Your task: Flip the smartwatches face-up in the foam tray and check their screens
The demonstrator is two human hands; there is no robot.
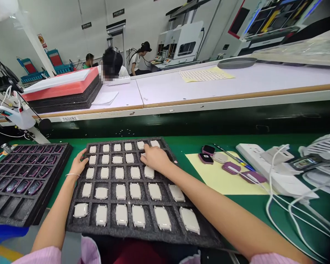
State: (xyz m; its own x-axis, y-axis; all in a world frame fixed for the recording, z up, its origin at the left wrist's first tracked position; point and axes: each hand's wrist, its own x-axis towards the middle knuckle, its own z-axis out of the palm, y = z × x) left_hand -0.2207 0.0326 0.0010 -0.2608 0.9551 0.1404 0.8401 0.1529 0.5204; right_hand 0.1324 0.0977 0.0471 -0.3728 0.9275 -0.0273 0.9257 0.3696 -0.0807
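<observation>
A black foam tray (129, 203) with rows of compartments lies in front of me, tilted slightly, its near edge by my lap. White watch cases (139, 216) sit in most compartments, some turned sideways. At the tray's left edge, my left hand (78, 164) is closed on the foam rim, its thumb over the top. My right hand (156, 158) reaches over the upper right part of the tray. Its fingers are pinched around a white watch case, which they mostly cover. My right forearm hides part of the right column.
Left is another foam tray (9, 211) with dark purple-rimmed watches. On the right, yellow paper (209, 178) bears purple cases and pens, beside a power strip (275, 172), cables and a white fan (324, 146). A raised shelf (159, 88) runs behind; people sit beyond it.
</observation>
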